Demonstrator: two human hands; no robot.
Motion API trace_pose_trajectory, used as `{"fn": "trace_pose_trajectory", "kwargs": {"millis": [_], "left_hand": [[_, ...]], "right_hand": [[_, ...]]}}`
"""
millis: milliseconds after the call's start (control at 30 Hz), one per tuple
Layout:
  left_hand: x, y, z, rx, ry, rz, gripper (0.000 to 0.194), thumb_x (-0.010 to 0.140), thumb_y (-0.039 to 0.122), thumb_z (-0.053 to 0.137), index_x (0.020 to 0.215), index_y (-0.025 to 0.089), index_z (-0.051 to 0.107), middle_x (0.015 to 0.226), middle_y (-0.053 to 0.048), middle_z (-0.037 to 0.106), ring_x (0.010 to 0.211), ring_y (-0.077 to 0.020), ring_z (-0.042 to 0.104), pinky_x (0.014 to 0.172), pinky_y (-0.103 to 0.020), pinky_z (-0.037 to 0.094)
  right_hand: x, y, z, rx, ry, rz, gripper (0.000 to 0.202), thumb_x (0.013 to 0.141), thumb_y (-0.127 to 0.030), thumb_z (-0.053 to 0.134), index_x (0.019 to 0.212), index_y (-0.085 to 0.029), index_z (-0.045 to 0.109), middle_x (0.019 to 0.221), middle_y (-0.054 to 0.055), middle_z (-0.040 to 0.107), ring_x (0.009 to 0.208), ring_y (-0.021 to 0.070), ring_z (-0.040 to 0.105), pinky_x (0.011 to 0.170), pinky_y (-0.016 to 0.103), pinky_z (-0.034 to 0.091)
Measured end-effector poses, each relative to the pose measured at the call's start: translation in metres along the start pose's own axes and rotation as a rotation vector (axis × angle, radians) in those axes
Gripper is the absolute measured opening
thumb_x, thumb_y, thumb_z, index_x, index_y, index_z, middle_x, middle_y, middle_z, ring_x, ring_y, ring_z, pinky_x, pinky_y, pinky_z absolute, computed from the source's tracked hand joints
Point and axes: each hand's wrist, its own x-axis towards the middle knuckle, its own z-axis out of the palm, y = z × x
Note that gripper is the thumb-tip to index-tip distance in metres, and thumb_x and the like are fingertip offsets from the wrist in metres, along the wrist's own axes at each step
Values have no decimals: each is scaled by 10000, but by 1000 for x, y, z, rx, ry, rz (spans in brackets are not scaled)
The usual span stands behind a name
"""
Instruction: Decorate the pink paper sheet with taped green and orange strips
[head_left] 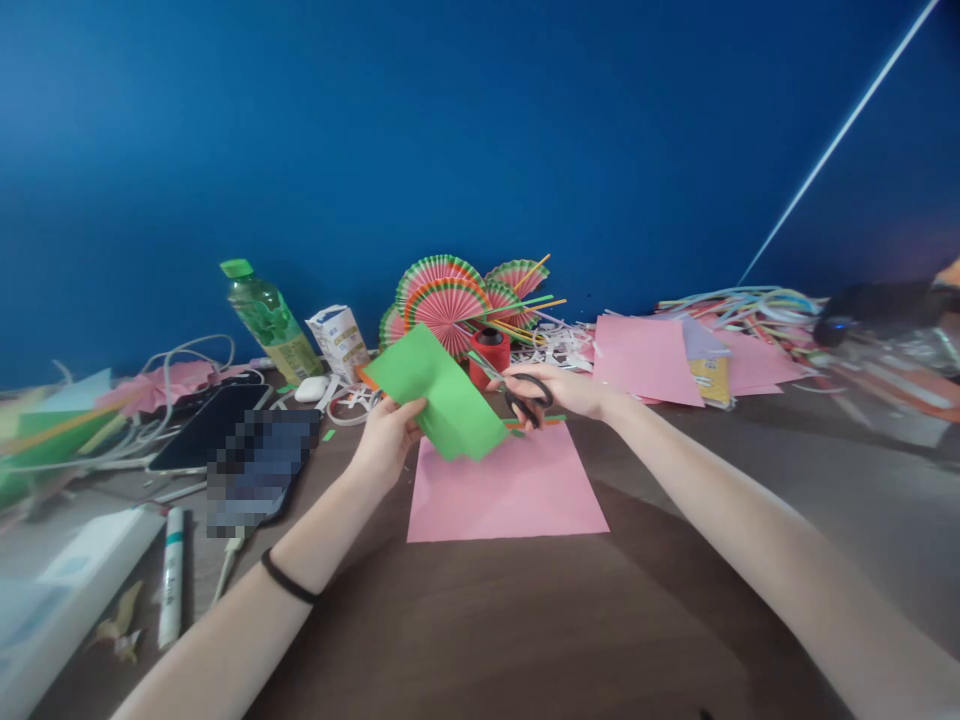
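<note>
Fingers of the left hand (386, 440) pinch green paper (444, 400) at its left edge, apparently leaving the right edge free; the right hand (559, 388) grips scissors (506, 384).

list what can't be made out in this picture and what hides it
Head view throughout:
Left hand: partly hidden by the green paper.
Pink sheet: upper left part covered by that paper.
Phone screen: masked by pixelation.
White box: cut off by the left edge.
Dark object at right: too blurred to identify.
</note>
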Motion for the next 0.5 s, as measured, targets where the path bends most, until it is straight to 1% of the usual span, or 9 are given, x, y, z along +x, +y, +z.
{"fn": "trace_pose_trajectory", "kwargs": {"millis": [67, 133, 233, 367, 433, 500], "left_hand": [[3, 7, -3, -51, 92, 96, 209, 583, 99, 632, 786, 143, 607, 724, -25, 695, 586, -133, 638, 538, -216, 514], [6, 15, -7, -72, 130, 149, 195, 588, 81, 619, 769, 149, 596, 703, -7, 690, 563, -128, 632, 534, -221, 515], [8, 25, -13, -80, 147, 158, 189, 623, 38, 577, 773, 152, 596, 672, 4, 682, 543, -121, 628, 554, -229, 522], [10, 33, -16, -120, 179, 167, 224, 668, 10, 538, 811, 173, 595, 702, 12, 685, 582, -119, 641, 623, -240, 529], [10, 35, -15, -128, 197, 162, 239, 685, 3, 521, 825, 184, 592, 694, 17, 684, 588, -117, 643, 632, -237, 528], [10, 37, -15, -129, 204, 154, 247, 698, -1, 505, 831, 189, 590, 670, 20, 680, 582, -113, 641, 626, -228, 527]], "right_hand": [[-2, -1, -3, -26, -52, 36, 497, 779, -529, 490, 1073, -128, 501, 610, 3, 574, 506, 104, 560, 409, 197, 383], [-4, -2, -5, -80, -140, 63, 540, 791, -553, 457, 1103, -115, 502, 628, 19, 588, 505, 97, 545, 414, 199, 360], [-8, -4, -8, -192, -243, 59, 549, 810, -569, 413, 1112, -120, 510, 653, 28, 597, 524, 93, 531, 442, 209, 337], [-11, -6, -8, -310, -255, 50, 541, 841, -551, 366, 1176, -141, 479, 635, 12, 579, 548, 96, 516, 469, 221, 316], [-11, -6, -9, -359, -272, 73, 543, 848, -522, 379, 1237, -148, 430, 628, 3, 571, 539, 90, 500, 467, 219, 304], [-11, -6, -9, -399, -314, 98, 523, 848, -489, 406, 1246, -152, 431, 640, 0, 572, 521, 79, 481, 462, 216, 295]]}}
